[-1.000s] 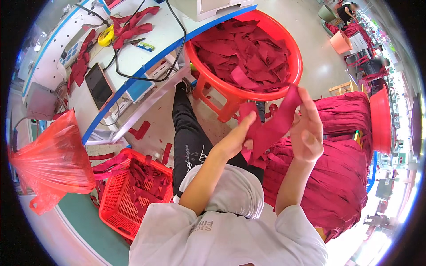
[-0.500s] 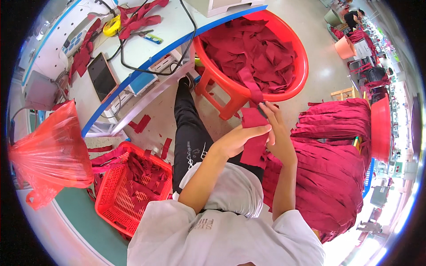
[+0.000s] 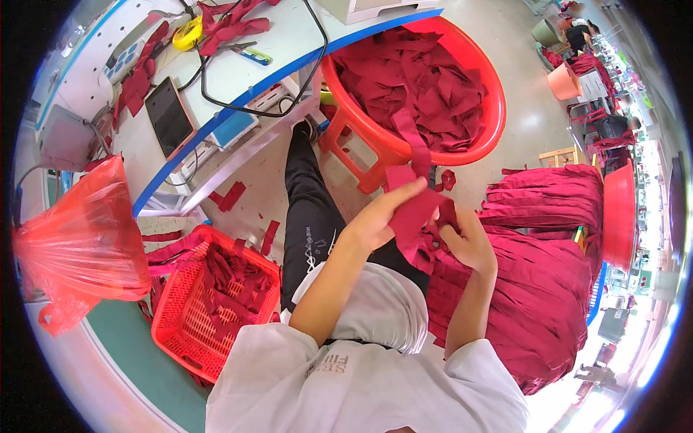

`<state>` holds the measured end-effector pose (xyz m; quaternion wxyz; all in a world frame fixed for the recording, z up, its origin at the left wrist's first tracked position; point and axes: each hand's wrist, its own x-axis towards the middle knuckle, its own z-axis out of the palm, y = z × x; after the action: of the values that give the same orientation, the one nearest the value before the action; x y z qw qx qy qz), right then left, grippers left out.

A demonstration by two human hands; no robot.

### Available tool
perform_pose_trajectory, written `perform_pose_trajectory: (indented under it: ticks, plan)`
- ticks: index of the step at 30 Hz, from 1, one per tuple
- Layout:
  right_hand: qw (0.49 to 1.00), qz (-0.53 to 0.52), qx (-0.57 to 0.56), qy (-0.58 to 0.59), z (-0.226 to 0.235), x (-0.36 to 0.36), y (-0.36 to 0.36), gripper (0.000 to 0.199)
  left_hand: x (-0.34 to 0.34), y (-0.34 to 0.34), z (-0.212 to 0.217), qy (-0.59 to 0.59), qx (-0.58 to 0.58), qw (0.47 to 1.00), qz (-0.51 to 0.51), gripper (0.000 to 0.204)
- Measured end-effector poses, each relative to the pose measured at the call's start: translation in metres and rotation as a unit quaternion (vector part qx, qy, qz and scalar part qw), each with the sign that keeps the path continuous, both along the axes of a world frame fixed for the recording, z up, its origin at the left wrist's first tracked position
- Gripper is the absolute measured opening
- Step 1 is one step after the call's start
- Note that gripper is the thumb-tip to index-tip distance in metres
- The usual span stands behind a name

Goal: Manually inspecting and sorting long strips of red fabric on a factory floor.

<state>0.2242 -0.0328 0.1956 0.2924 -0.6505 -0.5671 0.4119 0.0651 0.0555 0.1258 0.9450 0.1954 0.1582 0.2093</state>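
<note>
A dark red fabric strip (image 3: 413,211) spans my two hands in front of my lap. My left hand (image 3: 377,219) is closed on its left side, thumb on top. My right hand (image 3: 468,242) has curled fingers around the folded right part of the strip; its fingertips are partly hidden by cloth. Just beyond my hands, a narrow length of the same cloth (image 3: 411,137) hangs over the near rim of a red plastic tub (image 3: 497,108). Loose dark red pieces (image 3: 411,79) heap up inside that tub.
At left stand a white table with blue edging (image 3: 238,108), holding a phone (image 3: 170,119), yellow tape measure (image 3: 188,34) and cable, a red plastic bag (image 3: 86,234) and a red basket (image 3: 170,307) of scraps. Bundled red strips (image 3: 520,296) pile at right. People work far right.
My right hand has gone from stretched fingers to curled ones and shifted down and right. My left hand has moved slightly up and right, and the strip is now folded between them.
</note>
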Motion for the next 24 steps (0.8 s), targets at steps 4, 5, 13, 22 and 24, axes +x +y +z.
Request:
perform_pose_trajectory:
  ticks: [4,5,13,22,24]
  plan:
    - [0.998,-0.022,0.020,0.055,0.005,0.001,-0.003,0.016,0.005,0.009,-0.001,-0.063,-0.090,0.993,0.048,0.052]
    - [0.998,-0.023,0.020,0.054,0.006,0.001,-0.002,0.016,0.007,0.010,0.001,-0.052,-0.129,0.986,0.095,0.051]
    - [0.958,-0.113,0.062,0.255,0.010,-0.007,0.013,0.029,0.010,0.004,-0.011,-0.055,-0.041,0.995,0.073,0.038]
    - [0.965,-0.135,-0.034,0.221,0.006,-0.012,0.036,0.028,0.011,0.000,-0.014,-0.048,0.073,0.993,0.080,0.030]
    - [0.961,-0.137,-0.071,0.231,-0.004,-0.008,0.035,0.029,0.011,0.003,-0.010,-0.045,0.134,0.987,0.074,0.030]
